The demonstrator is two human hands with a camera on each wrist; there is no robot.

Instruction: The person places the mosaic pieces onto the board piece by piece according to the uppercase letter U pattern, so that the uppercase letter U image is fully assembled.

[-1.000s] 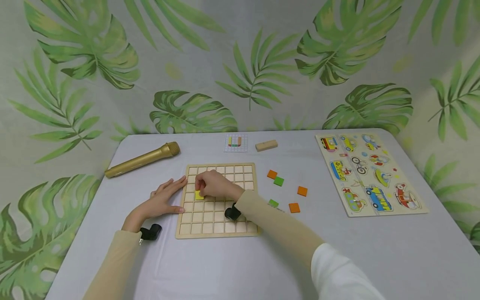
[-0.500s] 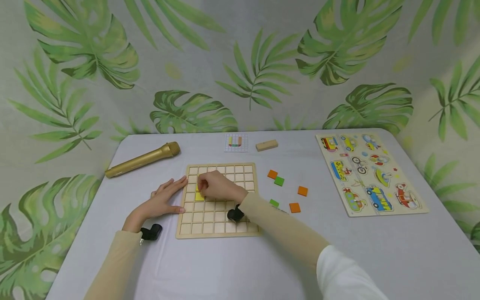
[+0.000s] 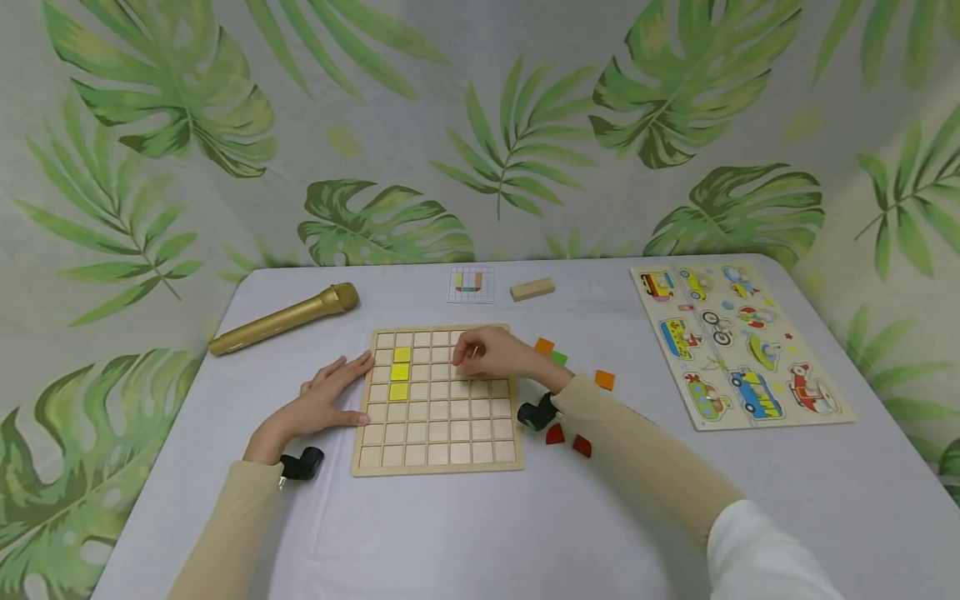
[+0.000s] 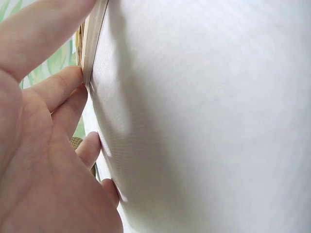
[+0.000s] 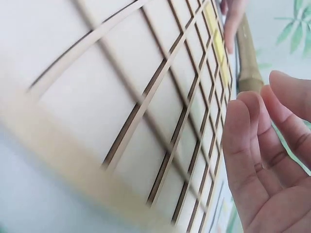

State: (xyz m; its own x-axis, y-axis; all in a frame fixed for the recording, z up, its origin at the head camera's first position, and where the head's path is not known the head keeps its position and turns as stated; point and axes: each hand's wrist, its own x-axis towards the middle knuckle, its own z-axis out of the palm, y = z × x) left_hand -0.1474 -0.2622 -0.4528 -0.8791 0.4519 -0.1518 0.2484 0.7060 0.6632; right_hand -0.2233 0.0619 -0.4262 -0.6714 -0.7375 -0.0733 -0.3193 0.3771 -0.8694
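A square wooden grid board [image 3: 438, 471] lies on the table. Three yellow square tiles [image 3: 401, 372] sit in a column of its cells near the left side. My left hand [image 3: 330, 404] rests at the board's left edge, fingers spread and thumb on the rim; in the left wrist view its fingertips [image 4: 73, 73] touch the wooden edge. Over the board's upper right cells is my right hand [image 3: 495, 353], its fingers loosely bent. The right wrist view shows nothing between those fingers [image 5: 238, 141].
Right of the board lie orange tiles [image 3: 605, 379], a green tile [image 3: 558, 358] and two dark red rounded pieces [image 3: 555, 433]; my forearm covers part of that area. Behind are a pattern card [image 3: 471, 284], a wooden block [image 3: 532, 289], a gold microphone [image 3: 285, 318] and a vehicle puzzle board [image 3: 738, 346].
My right hand has let go of a yellow tile and moved right across the board. Three yellow tiles and the dark red pieces now show. The left hand has stayed put.
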